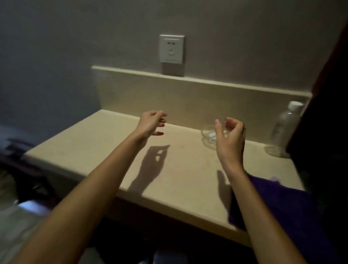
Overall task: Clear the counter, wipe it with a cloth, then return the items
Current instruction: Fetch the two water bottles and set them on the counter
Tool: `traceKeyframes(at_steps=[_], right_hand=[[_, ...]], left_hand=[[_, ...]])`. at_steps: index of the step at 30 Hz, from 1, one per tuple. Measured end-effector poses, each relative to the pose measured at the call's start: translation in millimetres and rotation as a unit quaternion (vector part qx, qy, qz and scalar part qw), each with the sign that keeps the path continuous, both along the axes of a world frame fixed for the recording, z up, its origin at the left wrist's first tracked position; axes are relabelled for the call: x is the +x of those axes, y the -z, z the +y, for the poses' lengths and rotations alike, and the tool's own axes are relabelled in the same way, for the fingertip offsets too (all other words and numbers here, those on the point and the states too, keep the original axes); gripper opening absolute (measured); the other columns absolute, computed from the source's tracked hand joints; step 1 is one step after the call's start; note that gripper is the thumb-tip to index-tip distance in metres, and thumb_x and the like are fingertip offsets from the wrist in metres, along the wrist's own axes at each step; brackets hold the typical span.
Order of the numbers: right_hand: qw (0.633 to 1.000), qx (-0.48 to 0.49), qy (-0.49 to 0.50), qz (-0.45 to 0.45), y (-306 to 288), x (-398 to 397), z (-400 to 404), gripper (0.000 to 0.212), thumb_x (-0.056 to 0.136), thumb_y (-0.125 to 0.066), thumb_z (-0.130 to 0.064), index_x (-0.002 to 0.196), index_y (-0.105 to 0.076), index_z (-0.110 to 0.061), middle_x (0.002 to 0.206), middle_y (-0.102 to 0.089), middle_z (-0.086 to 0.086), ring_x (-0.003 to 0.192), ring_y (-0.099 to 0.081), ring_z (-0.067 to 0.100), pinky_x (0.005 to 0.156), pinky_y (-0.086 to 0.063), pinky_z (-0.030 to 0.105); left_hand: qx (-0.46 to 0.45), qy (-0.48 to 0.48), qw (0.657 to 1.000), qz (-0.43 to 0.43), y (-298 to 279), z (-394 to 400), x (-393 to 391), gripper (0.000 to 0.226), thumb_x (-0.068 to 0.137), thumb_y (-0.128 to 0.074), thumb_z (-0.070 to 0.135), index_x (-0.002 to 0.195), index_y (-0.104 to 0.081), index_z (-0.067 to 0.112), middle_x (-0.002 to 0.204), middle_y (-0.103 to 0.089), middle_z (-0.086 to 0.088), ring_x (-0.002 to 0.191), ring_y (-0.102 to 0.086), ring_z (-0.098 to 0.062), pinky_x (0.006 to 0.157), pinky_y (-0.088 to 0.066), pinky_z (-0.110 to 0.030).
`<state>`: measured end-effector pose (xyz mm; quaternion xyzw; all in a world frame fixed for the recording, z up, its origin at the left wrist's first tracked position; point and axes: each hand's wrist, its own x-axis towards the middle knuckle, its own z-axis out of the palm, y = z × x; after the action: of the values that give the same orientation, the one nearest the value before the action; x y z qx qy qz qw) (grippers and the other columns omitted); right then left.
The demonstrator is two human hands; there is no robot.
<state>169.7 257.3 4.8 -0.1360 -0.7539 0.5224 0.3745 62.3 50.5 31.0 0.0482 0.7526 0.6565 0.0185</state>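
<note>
A beige counter (109, 154) runs along the wall. On it at the back right sits a clear glass dish (207, 137), partly behind my right hand (229, 138). A clear plastic bottle (283, 129) with a white cap stands upright at the far right. A purple cloth (283, 203) lies over the counter's front right edge, under my right forearm. My left hand (152, 123) hovers above the counter's middle, fingers loosely curled and empty. My right hand is raised just in front of the dish, fingers curled apart, holding nothing.
A wall socket (171, 48) sits above the low backsplash ledge (193, 79). A dark panel (334, 122) closes off the right side beside the bottle. Dark blurred furniture (22, 162) stands on the floor to the left of the counter.
</note>
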Motion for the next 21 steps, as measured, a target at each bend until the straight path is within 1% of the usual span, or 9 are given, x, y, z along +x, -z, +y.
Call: traceKeyframes(at_steps=[4, 8, 11, 13, 15, 17, 18, 19, 21], right_hand=[[0.986, -0.029, -0.162, -0.020, 8, 8, -109, 0.034, 0.100, -0.063, -0.037, 0.126, -0.058, -0.016, 0.123, -0.064, -0.001, 0.114, -0.062, 0.011, 0.102, -0.051, 0.032], [0.950, -0.052, -0.300, -0.067, 37, 44, -222, 0.029, 0.102, -0.062, -0.033, 0.127, -0.060, -0.017, 0.120, -0.065, -0.009, 0.109, -0.062, 0.000, 0.091, -0.050, 0.013], [0.912, -0.038, -0.394, -0.104, 87, 79, -301, 0.023, 0.101, -0.063, -0.027, 0.121, -0.065, -0.017, 0.112, -0.068, -0.009, 0.101, -0.062, -0.009, 0.084, -0.044, 0.004], [0.873, -0.009, -0.458, -0.166, 135, 103, -347, 0.022, 0.100, -0.065, -0.026, 0.119, -0.066, -0.016, 0.111, -0.069, -0.006, 0.100, -0.063, -0.007, 0.085, -0.046, 0.008], [0.816, 0.030, -0.515, -0.259, 192, 130, -387, 0.025, 0.099, -0.067, -0.026, 0.120, -0.067, -0.013, 0.113, -0.071, 0.001, 0.104, -0.067, 0.007, 0.089, -0.052, 0.021], [0.756, 0.062, -0.546, -0.357, 261, 154, -413, 0.027, 0.098, -0.068, -0.021, 0.121, -0.067, -0.007, 0.115, -0.072, 0.010, 0.108, -0.068, 0.021, 0.094, -0.054, 0.032], [0.727, 0.085, -0.550, -0.401, 294, 167, -419, 0.028, 0.098, -0.069, -0.020, 0.121, -0.067, -0.005, 0.116, -0.072, 0.014, 0.109, -0.067, 0.025, 0.092, -0.054, 0.033], [0.699, 0.108, -0.554, -0.439, 326, 178, -420, 0.029, 0.097, -0.069, -0.020, 0.121, -0.067, -0.004, 0.117, -0.071, 0.016, 0.109, -0.067, 0.026, 0.088, -0.053, 0.031], [0.651, 0.128, -0.551, -0.505, 376, 195, -412, 0.027, 0.098, -0.069, -0.021, 0.119, -0.067, -0.005, 0.118, -0.070, 0.017, 0.107, -0.067, 0.029, 0.079, -0.053, 0.030]], left_hand=[[0.022, -0.077, 0.996, 0.034, 15, -118, 63, 0.033, 0.106, -0.049, 0.027, 0.123, -0.070, 0.008, 0.110, -0.069, -0.008, 0.097, -0.065, -0.015, 0.080, -0.061, -0.039], [0.051, -0.205, 0.977, 0.012, 70, -270, 144, 0.027, 0.109, -0.042, 0.023, 0.120, -0.065, 0.013, 0.102, -0.068, -0.004, 0.087, -0.065, -0.010, 0.063, -0.056, -0.024], [0.055, -0.321, 0.944, -0.057, 138, -368, 234, 0.028, 0.108, -0.041, 0.020, 0.122, -0.064, 0.012, 0.096, -0.067, -0.002, 0.079, -0.062, -0.008, 0.062, -0.052, -0.024], [0.054, -0.370, 0.918, -0.131, 200, -416, 300, 0.030, 0.107, -0.041, 0.023, 0.122, -0.065, 0.013, 0.093, -0.068, -0.001, 0.076, -0.062, -0.008, 0.062, -0.051, -0.025], [0.077, -0.395, 0.888, -0.220, 265, -446, 368, 0.031, 0.108, -0.040, 0.024, 0.121, -0.065, 0.011, 0.091, -0.068, -0.002, 0.071, -0.064, -0.008, 0.056, -0.051, -0.023], [0.118, -0.429, 0.843, -0.302, 327, -456, 436, 0.033, 0.109, -0.038, 0.022, 0.117, -0.066, 0.006, 0.084, -0.067, -0.003, 0.061, -0.065, -0.008, 0.046, -0.050, -0.018], [0.138, -0.449, 0.818, -0.333, 356, -455, 471, 0.036, 0.109, -0.036, 0.020, 0.121, -0.065, 0.001, 0.079, -0.068, -0.003, 0.058, -0.065, -0.009, 0.046, -0.051, -0.018], [0.161, -0.462, 0.792, -0.364, 384, -449, 502, 0.040, 0.110, -0.035, 0.021, 0.128, -0.061, -0.004, 0.078, -0.070, -0.004, 0.060, -0.065, -0.012, 0.050, -0.052, -0.020], [0.216, -0.462, 0.743, -0.433, 436, -428, 565, 0.046, 0.111, -0.034, 0.027, 0.136, -0.055, -0.006, 0.099, -0.071, -0.016, 0.073, -0.064, -0.020, 0.066, -0.052, -0.029]])
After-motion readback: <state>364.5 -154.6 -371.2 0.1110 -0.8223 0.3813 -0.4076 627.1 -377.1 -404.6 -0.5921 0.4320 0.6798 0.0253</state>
